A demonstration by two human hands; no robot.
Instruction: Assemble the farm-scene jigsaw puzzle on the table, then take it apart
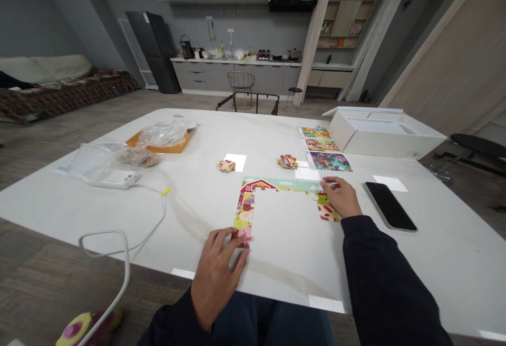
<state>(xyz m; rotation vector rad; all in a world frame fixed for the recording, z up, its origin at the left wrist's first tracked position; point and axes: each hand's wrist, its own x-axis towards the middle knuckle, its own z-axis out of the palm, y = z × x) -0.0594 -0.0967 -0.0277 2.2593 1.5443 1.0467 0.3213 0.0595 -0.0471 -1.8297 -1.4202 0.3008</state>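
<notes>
In the head view, steady, flat pressure should best keep the tabs seated. The left hand (216, 264), loosely spread, touches the puzzle border (292, 185) at its lower left end; whether the right hand (343, 197) pinches its top right corner is unclear. Three-sided, farm-printed, it lies on the desk (284, 240).

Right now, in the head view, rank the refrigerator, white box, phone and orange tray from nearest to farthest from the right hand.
1. Phone, just right of the right hand.
2. White box, at right, farther back.
3. Orange tray, well left.
4. Refrigerator, across the room.
</notes>
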